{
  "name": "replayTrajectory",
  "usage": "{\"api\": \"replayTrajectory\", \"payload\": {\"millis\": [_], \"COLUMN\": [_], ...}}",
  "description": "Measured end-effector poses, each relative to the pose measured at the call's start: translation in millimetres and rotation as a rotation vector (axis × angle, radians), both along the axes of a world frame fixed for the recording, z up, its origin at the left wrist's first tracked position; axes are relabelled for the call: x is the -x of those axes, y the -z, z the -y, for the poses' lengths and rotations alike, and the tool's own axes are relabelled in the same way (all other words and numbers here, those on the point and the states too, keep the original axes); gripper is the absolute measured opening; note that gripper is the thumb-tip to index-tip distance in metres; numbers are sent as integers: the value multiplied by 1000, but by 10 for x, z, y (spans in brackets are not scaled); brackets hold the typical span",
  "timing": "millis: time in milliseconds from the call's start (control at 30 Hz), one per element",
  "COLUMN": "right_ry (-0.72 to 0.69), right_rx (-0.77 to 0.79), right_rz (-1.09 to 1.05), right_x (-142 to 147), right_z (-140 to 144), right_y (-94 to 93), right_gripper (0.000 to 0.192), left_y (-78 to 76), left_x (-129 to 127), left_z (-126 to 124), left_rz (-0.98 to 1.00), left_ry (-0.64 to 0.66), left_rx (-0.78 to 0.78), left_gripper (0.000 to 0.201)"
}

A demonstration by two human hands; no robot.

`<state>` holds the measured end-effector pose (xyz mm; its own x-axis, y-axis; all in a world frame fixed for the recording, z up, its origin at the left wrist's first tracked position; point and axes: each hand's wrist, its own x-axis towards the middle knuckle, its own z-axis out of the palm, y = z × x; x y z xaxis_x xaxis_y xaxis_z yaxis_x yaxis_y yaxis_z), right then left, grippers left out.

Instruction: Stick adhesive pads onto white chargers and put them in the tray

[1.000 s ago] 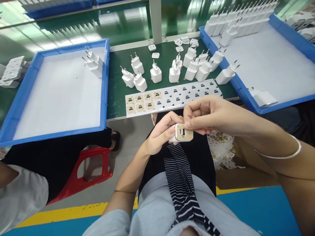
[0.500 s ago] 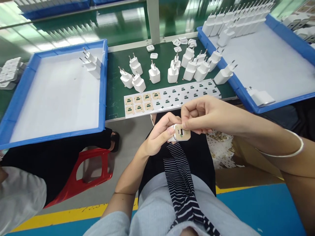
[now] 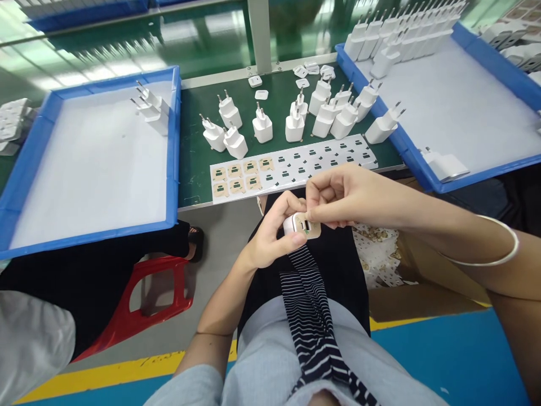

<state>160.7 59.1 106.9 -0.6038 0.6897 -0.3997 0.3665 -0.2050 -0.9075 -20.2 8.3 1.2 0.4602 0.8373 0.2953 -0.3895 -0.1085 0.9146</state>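
Above my lap, my left hand grips a small white charger plug. My right hand pinches a tan sticker that lies on the plug's port face. A white sticker sheet lies at the bench's near edge, with several tan stickers at its left end. Behind it, several white charger plugs stand upright on the green bench.
A blue tray at the left holds two plugs at its far corner. A blue tray at the right holds rows of plugs at the back. A red stool and another person's sleeve are at the lower left. A cardboard box holds used sheets.
Both hands with the plug have shifted slightly left and up in view. My left thumb now lies lower on the plug, and the sticker sits flatter on its face.
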Motion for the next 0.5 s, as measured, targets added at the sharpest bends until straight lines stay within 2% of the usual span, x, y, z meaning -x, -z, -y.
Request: {"api": "replayTrajectory", "payload": {"millis": [133, 333, 433, 500], "right_ry": [-13, -24, 38, 53], "right_rx": [-6, -106, -156, -136], "right_rz": [35, 117, 125, 104], "right_x": [27, 29, -7, -28], "right_z": [9, 1, -44, -69], "right_y": [-11, 20, 137, 244], "right_gripper": [19, 20, 36, 45], "left_y": [68, 136, 166, 198], "left_x": [-8, -64, -72, -64], "left_z": [4, -2, 7, 21], "left_rz": [-50, 8, 25, 27], "left_ry": [-27, 13, -20, -39], "left_rx": [19, 22, 17, 41], "left_gripper": [29, 30, 32, 33]}}
